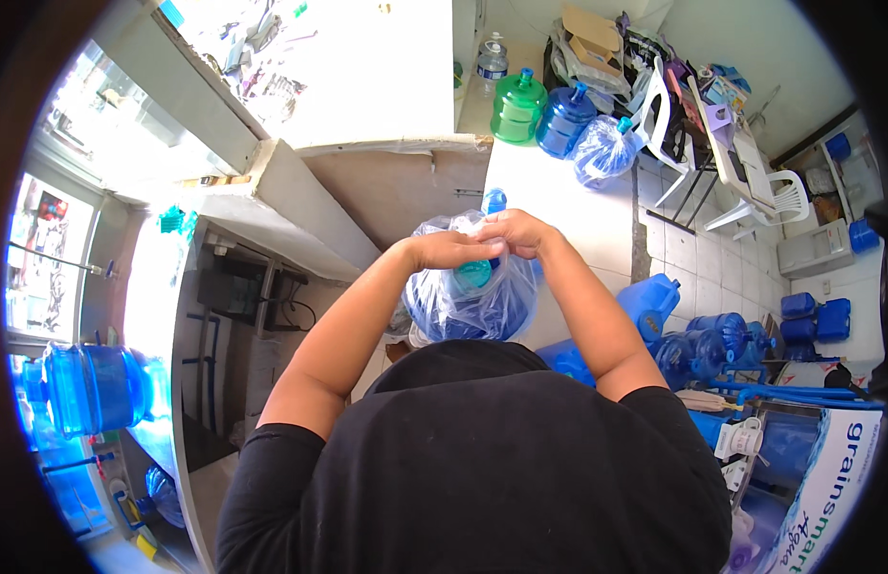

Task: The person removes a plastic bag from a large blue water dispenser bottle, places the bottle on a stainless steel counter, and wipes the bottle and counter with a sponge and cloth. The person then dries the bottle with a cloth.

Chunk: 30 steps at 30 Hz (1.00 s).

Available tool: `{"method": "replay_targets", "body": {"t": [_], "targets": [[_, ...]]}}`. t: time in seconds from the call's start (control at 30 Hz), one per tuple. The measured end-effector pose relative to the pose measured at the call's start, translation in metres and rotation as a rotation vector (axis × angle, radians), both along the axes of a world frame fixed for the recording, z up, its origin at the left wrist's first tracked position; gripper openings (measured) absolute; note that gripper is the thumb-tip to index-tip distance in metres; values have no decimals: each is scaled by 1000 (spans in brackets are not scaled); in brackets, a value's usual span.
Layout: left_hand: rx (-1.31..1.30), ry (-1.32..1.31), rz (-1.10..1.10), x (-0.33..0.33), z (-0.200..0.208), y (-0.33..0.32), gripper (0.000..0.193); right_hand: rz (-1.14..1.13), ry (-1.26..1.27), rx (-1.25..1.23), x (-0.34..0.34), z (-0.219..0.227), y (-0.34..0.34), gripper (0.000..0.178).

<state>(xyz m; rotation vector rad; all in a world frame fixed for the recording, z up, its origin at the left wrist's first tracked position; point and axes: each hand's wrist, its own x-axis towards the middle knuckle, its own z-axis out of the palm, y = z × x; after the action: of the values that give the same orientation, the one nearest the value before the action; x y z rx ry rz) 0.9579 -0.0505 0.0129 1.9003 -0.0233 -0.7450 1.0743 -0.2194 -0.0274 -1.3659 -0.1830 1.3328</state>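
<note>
A blue water jug [453,319] stands in front of me, wrapped in a clear plastic bag [501,297]. Its teal cap [473,275] shows through the film near the top. Both hands meet above the cap on gathered film. My left hand [453,251] reaches in from the left, its fingers pressed together on the bag. From the other side my right hand [514,230] curls its fingers round the bag's upper edge, touching the left fingertips. My palms hide part of the film. Just beyond my hands is a blue bottle-like top [494,201].
Ahead stand a green jug [518,107], a blue jug [565,120] and a bagged jug [604,153]. Several blue containers lie at right, including a slim one [649,304]. A white chair [659,120] stands far right. A low wall [319,206] is at left; a jug [95,387] lies on the counter.
</note>
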Motion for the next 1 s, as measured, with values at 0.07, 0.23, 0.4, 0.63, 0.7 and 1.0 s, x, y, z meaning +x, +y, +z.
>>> {"method": "replay_targets", "body": {"t": [0.07,0.23,0.4,0.63,0.7,1.0], "targets": [[-144,55,163,7,2,18,61,5,-102,-16,5,3,-3,31],[22,-389,343,5,9,29,43,65,-36,31,8,9,-7,27],[341,-632,346,6,16,20,18,29,20,70,11,12,-9,33],[424,-505,296,-38,-35,64,29,-132,-436,-81,-12,-31,-63,22],[362,-140,400,-74,-59,63,32,-182,-563,-134,-48,-41,-88,19],[-612,-40,653,-3,-59,27,36,-273,-382,-6,-53,-12,-73,19]]}}
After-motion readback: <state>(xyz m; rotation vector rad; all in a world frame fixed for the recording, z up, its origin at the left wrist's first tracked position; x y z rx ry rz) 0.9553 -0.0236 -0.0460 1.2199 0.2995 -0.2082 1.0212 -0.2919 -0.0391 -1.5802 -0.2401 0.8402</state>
